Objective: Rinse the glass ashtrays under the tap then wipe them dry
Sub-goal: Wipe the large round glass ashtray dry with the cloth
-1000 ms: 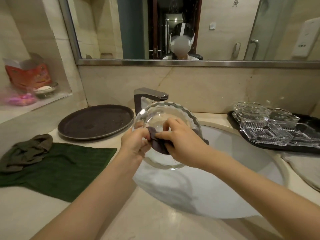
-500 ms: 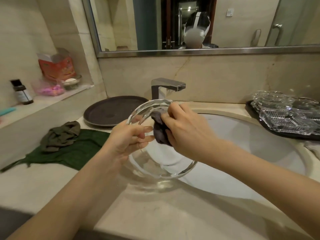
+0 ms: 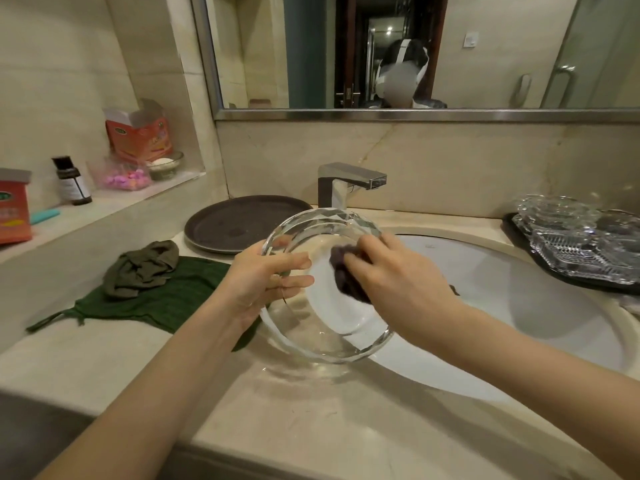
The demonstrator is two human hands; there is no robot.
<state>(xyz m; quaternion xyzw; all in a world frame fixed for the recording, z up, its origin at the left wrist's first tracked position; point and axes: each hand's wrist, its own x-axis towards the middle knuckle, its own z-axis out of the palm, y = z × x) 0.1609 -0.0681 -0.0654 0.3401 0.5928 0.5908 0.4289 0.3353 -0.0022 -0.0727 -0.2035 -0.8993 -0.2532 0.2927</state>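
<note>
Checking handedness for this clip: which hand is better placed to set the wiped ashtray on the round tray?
Left, probably. The left hand already grips the round clear glass ashtray, nearer the dark round tray; the right hand holds the dark cloth.

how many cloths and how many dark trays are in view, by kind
cloths: 3 (purple cloth in the right hand, olive cloth, green towel)
dark trays: 2 (round tray, black tray under stacked glassware)
total: 5
</note>
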